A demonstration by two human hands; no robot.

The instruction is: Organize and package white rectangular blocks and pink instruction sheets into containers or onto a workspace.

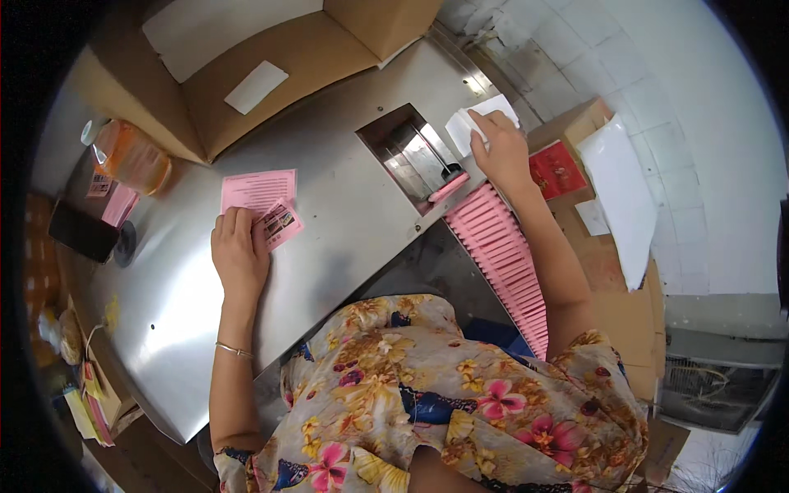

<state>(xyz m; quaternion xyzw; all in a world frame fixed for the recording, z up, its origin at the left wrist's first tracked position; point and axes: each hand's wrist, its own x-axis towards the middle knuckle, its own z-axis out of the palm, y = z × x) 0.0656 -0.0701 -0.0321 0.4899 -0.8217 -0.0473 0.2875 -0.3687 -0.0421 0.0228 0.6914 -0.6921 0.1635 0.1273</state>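
My left hand (238, 251) is on the steel tabletop with its fingers curled over a pink printed leaflet (259, 187). A smaller pink card (282, 227) with dark pictures lies partly over the leaflet, at my thumb. At the far right edge of the table, my right hand (503, 152) has its fingers and thumb bent at a small stack of white paper slips (463, 131). Just left of that hand, a recessed opening (404, 152) in the tabletop holds a metal rod and a black round part, with a pink piece (449, 187) at its near edge.
A long row of pink folded pieces (501, 263) runs below my right forearm. An open cardboard box (271, 62) with a white slip (256, 87) stands at the back. An orange-filled bottle (131, 156) and a dark phone-like slab (82, 232) are at left. Cardboard (612, 308) and white plastic (622, 197) lie at right.
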